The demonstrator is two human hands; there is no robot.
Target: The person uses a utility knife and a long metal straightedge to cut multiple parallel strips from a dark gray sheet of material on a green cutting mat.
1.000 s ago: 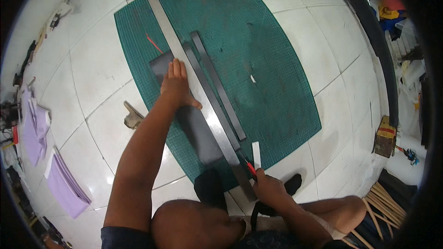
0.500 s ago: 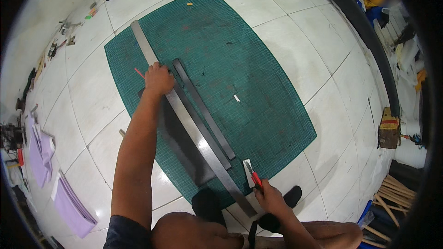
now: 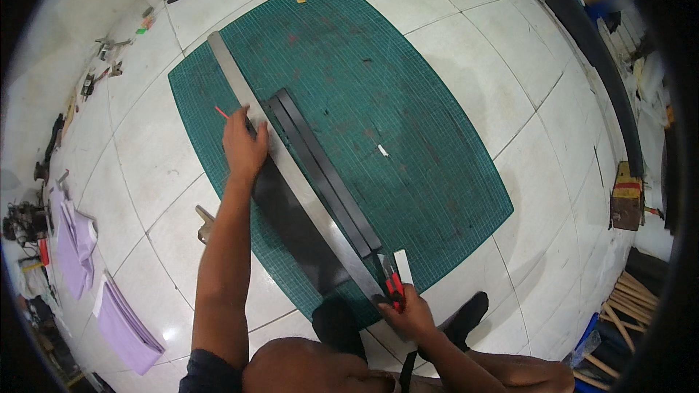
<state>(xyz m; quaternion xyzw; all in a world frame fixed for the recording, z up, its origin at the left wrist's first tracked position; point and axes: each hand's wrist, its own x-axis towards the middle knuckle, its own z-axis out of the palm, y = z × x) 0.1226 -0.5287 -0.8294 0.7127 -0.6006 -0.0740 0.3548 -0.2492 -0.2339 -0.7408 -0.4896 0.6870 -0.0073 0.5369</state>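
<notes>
Lying on the green mat, the long metal ruler is between the person's two hands. The left hand comes with the forearm stretched forward, its fingers bent and their tips at the left edge of the ruler; whether it grasps the ruler or only touches it, I cannot tell. The right hand, low and near the knee, is closed around a red cutter, with the blade pointing forward and a little to the left. A white flat piece sticks out beside the cutter; I cannot tell if this hand holds it also.

The ruler's long axis goes slanting, from the far left to the near right. Its far end reaches about to the mat's far left edge, and its near end is partly hidden by the right hand. Along its left edge lies a black sheet, and along its right side two black strips, side by side, almost parallel with it.

To the right of the strips the mat has wide free room, with just a small white scrap. A foot in a dark sock is at the near edge.
</notes>
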